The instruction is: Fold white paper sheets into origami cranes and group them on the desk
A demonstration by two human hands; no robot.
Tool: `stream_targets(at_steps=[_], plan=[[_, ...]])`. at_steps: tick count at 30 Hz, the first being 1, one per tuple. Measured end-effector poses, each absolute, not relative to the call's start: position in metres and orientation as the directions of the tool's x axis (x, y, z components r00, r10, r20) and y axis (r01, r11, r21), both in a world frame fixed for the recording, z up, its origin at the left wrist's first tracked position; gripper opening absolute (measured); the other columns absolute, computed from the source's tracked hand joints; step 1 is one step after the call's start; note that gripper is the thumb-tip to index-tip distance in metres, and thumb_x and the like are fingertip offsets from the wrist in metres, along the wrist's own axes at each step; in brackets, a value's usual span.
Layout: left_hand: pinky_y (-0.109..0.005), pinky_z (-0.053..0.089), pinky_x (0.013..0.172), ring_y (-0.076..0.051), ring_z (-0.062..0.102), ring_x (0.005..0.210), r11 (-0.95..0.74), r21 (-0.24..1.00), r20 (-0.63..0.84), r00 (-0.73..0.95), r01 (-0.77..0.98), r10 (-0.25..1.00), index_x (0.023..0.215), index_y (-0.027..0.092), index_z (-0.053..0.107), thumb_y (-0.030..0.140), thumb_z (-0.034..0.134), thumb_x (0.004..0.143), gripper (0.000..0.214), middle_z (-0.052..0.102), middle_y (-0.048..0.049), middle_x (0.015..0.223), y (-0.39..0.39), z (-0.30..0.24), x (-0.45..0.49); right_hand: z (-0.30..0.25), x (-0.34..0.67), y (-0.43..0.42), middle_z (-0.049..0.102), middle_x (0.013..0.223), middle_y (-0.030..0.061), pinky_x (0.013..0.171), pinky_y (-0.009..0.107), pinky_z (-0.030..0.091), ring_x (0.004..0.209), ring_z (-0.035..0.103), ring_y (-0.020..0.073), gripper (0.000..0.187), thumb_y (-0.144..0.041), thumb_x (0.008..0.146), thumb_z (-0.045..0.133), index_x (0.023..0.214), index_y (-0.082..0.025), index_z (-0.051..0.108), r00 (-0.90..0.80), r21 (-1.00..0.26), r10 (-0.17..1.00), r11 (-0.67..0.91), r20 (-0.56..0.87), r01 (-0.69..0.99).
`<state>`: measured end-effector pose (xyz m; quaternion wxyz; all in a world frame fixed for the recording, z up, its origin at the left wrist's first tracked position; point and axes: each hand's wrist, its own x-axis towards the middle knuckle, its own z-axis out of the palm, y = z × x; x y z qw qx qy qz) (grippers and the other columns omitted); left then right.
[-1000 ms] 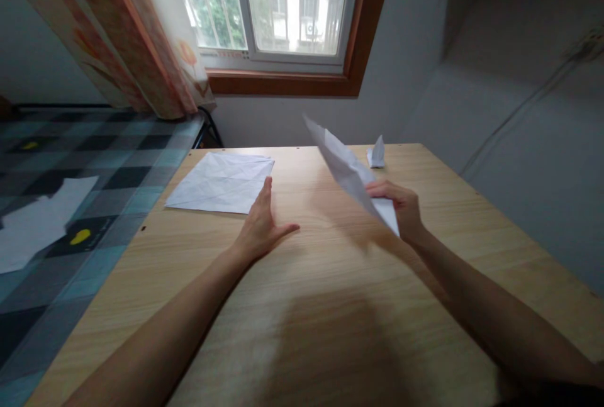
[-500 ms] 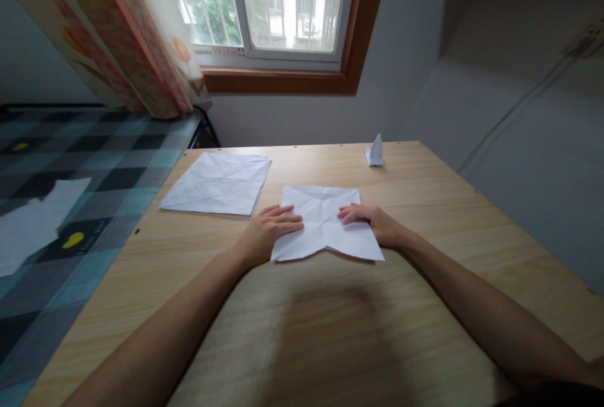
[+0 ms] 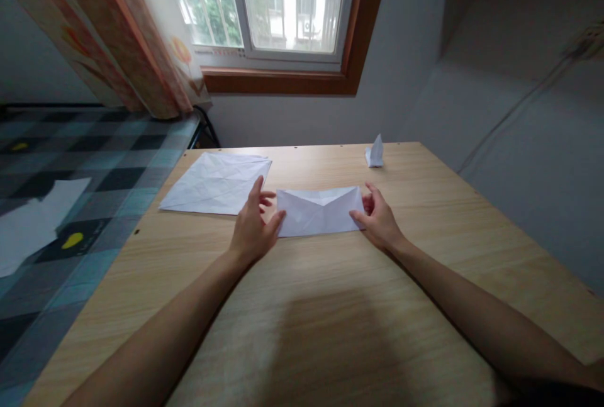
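Thumbs touch both ends: my L hand point(image 3: 253, 226) is spread, thumb on the left end of the paper point(image 3: 318, 217); my R hand point(image 3: 381, 223) has its thumb over the right end, fingers curled, can't tell if pinched. Paper's mid-frame, on the table point(image 3: 330, 325). To fold well, I'd line up corners 1st, then press evenly from ctr out. It's a white strip w/ a shallow V along its top. Creased sheets point(image 3: 214, 182) lie left of ctr.
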<state>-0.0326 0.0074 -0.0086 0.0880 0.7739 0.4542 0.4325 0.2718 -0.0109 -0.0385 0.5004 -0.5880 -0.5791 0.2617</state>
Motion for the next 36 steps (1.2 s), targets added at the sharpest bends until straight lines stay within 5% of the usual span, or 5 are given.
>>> stream_targets(at_steps=[3,7,17,28,36], plan=[[-0.051,0.041,0.108,-0.032,0.045,0.134,-0.670,0.245,0.674,0.374,0.701,0.638,0.150,0.019,0.031,0.031,0.060,0.089,0.069,0.046,-0.0188,0.146,0.006,-0.011,-0.027,-0.036,0.269,-0.011,0.056,0.125,0.0168,0.098,0.053,0.048,0.112,0.055,0.0312,0.082,-0.034,0.072,0.071,0.145,-0.014,0.039,0.182,-0.710,0.876,0.223,0.447,0.668],[-0.053,0.026,0.118,-0.033,0.026,0.148,-0.722,0.075,0.369,0.653,0.688,0.661,0.146,0.019,0.042,0.038,0.044,0.098,0.051,0.036,-0.0135,0.157,0.003,-0.013,-0.018,-0.024,0.261,-0.017,0.046,0.142,0.0194,0.114,0.058,0.034,0.135,0.040,0.0345,0.069,-0.037,0.087,0.059,0.147,-0.015,0.035,-0.077,-0.471,0.824,0.394,0.561,0.789],[-0.054,0.026,0.117,-0.030,0.031,0.147,-0.679,0.055,0.057,0.676,0.732,0.734,0.151,0.014,0.036,0.035,0.026,0.102,0.053,0.035,-0.0116,0.158,0.004,-0.007,-0.012,-0.022,0.200,0.005,0.032,0.157,0.0243,0.117,0.053,0.031,0.148,0.027,0.0309,0.059,-0.032,0.098,0.040,0.150,-0.005,0.031,-0.601,-0.228,0.748,0.661,0.283,0.715],[-0.051,0.023,0.119,-0.030,0.025,0.149,-0.579,0.002,0.034,0.578,0.815,0.815,0.150,0.010,0.035,0.049,0.031,0.100,0.064,0.030,-0.0177,0.159,0.005,-0.010,-0.016,-0.024,0.261,0.001,0.025,0.160,0.0191,0.121,0.051,0.023,0.150,0.024,0.0300,0.077,-0.058,0.097,0.037,0.154,-0.009,0.026,-0.527,-0.115,0.849,0.526,0.024,0.842],[-0.051,0.031,0.115,-0.032,0.036,0.144,-0.583,-0.023,0.155,0.579,0.812,0.800,0.145,0.014,0.044,0.043,0.038,0.099,0.055,0.041,-0.0167,0.154,0.004,-0.011,-0.020,-0.026,0.287,-0.014,0.036,0.154,0.0250,0.118,0.052,0.030,0.145,0.033,0.0345,0.079,-0.056,0.092,0.051,0.148,-0.003,0.038,-0.482,-0.104,0.867,0.495,0.129,0.863]])
